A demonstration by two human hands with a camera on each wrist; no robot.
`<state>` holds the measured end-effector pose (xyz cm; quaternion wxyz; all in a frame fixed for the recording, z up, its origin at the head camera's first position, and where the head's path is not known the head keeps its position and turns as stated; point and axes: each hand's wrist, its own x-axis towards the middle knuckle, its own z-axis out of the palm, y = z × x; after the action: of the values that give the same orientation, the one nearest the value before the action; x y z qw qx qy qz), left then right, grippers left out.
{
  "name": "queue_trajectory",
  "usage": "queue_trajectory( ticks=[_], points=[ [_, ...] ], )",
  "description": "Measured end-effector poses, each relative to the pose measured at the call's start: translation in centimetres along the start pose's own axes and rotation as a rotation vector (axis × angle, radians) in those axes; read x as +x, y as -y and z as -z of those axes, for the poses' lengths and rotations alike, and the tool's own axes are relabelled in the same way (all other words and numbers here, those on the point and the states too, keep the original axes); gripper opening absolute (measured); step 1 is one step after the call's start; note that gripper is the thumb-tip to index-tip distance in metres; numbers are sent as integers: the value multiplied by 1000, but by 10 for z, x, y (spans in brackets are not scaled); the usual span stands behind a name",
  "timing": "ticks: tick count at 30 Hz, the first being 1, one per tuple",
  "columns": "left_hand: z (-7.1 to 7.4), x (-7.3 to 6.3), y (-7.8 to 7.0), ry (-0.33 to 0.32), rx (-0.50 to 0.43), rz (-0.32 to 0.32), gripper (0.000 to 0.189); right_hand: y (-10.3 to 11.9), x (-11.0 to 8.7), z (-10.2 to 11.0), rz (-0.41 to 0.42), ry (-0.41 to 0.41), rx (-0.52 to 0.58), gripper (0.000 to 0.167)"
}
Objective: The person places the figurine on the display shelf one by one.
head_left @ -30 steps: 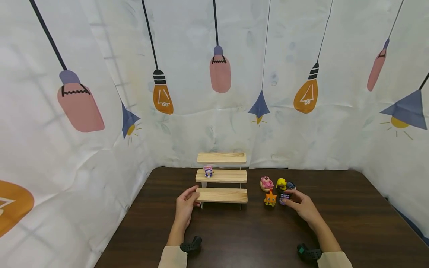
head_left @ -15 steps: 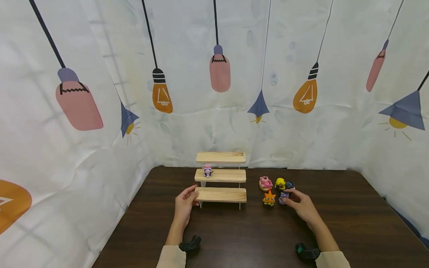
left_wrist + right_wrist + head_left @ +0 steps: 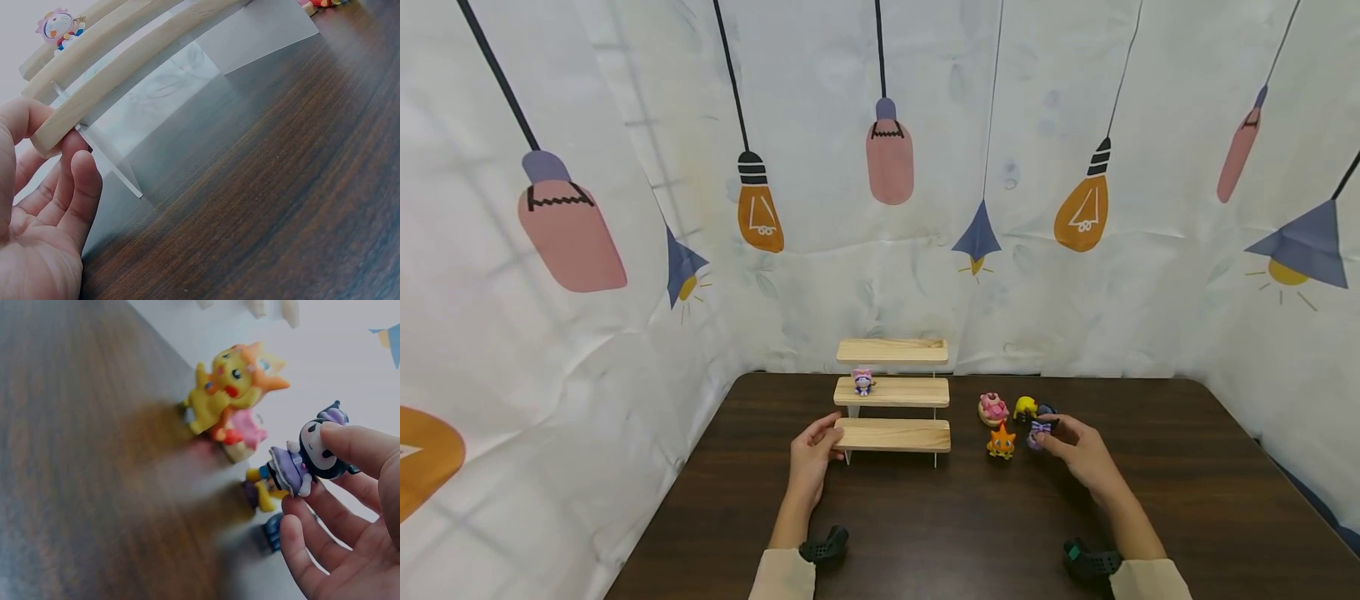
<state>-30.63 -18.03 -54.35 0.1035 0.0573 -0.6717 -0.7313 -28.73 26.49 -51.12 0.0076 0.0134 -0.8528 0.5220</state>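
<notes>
My left hand (image 3: 811, 460) grips the left end of the lowest board of a three-tier wooden display shelf (image 3: 892, 435), thumb and fingers around the board's end in the left wrist view. A small figurine in a pink hat (image 3: 862, 382) stands at the left of the middle board. With thumb and fingertips my right hand (image 3: 1088, 458) pinches a figurine in a black hood and purple dress (image 3: 310, 453), tilted and raised off the table in the right wrist view. Beside it stand an orange spiky figurine (image 3: 1001, 442), a pink figurine (image 3: 992, 409) and a yellow one (image 3: 1025, 407).
A dark blue figurine (image 3: 1047, 410) is partly hidden behind my right hand. The dark wooden table (image 3: 940, 533) meets a curtain (image 3: 820, 300) printed with lamps, close behind the shelf. Clear panels (image 3: 115, 162) prop up the boards.
The right hand has lifted the purple-dressed figurine slightly from its place and shifted it a little to the right. The left hand keeps its hold on the shelf.
</notes>
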Motion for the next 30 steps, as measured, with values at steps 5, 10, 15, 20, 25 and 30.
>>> queue_trajectory(
  ticks=[5,10,15,20,25,30],
  points=[
    [-1,0,-1,0,3,0,33,11,-2,4,58,-16,5,50],
    [-1,1,-1,1,1,-1,33,24,-5,8,92,-26,-27,48],
    [0,1,-2,0,8,10,32,35,-8,8,135,-36,-32,45],
    [0,1,-2,2,11,13,32,46,-13,5,162,-34,-26,45],
    [0,0,-2,2,15,13,32,58,-17,1,184,-31,4,44],
    [1,1,0,0,19,13,33,67,-19,-6,198,-12,37,42]
  ],
)
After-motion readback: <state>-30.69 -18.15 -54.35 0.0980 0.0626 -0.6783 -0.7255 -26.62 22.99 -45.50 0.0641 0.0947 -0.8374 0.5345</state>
